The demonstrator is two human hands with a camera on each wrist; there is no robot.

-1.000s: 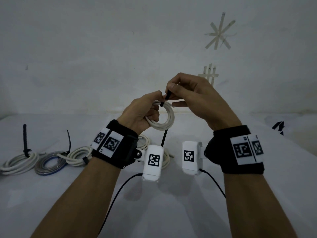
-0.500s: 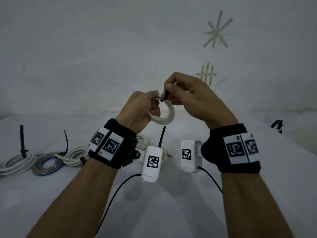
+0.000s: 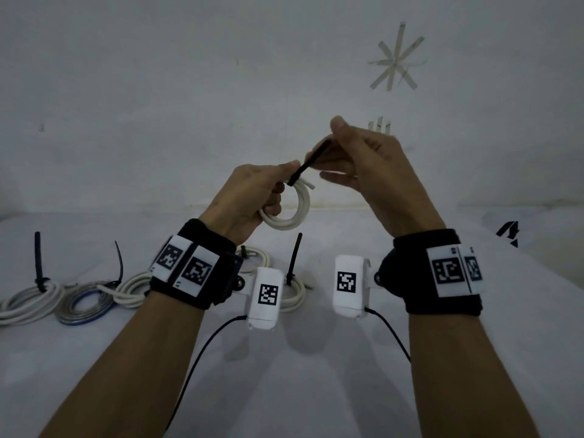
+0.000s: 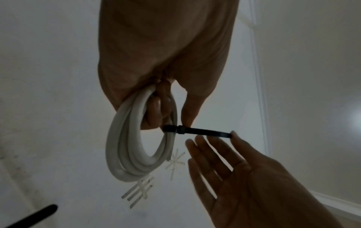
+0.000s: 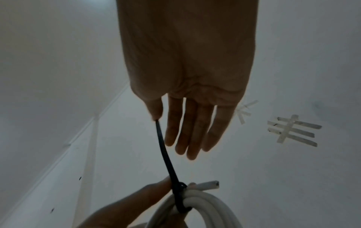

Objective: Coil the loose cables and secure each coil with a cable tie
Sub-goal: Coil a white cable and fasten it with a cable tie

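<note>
As the tail pulls out longer, the cable tie [image 3: 309,163] cinches the white coil [image 3: 292,206].
Left hand [image 3: 249,197] grips the coil; right hand [image 3: 363,159] pinches the tail beside it, other fingers spread.

The white cable coil [image 3: 286,207] has a smooth, faintly glossy plastic sheath, and the black cable tie [image 3: 308,164] cinched round it looks like matt plastic. Below the coil, the wrist bands [image 3: 196,267] are black matt cloth bearing white printed markers. Left of them, a coil [image 3: 83,303] on the matt white table [image 3: 316,374] shows a shiny, silvery-blue jacket.
</note>
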